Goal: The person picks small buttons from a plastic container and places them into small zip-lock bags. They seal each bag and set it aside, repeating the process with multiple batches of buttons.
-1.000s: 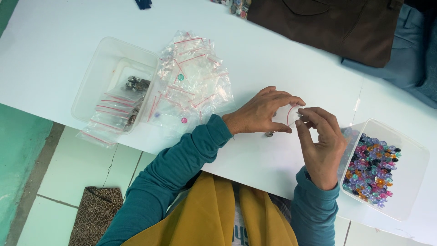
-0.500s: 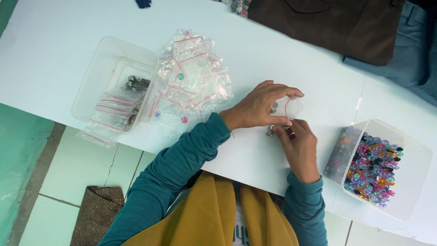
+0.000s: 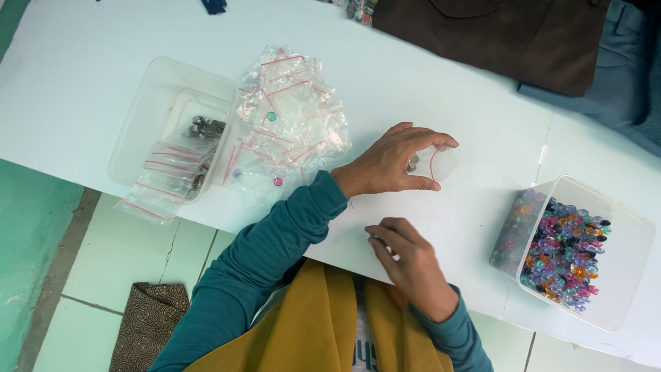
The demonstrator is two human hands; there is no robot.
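I am pinching a small clear zip bag (image 3: 439, 164) open with my left hand (image 3: 390, 165); my right hand (image 3: 407, 260) is curling its fingers near the table edge, grasp unclear; next, I judge, gems from the clear tub (image 3: 623, 241) need dropping in.

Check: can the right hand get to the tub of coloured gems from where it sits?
Probably yes. The right hand rests at the table's near edge, and the gem tub stands open-topped to its right with only bare white table between them.

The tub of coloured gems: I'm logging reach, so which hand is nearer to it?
Right, narrowly. The right hand lies at the table's near edge, left of the tub of coloured gems. The left hand holds a small clear bag farther up the table.
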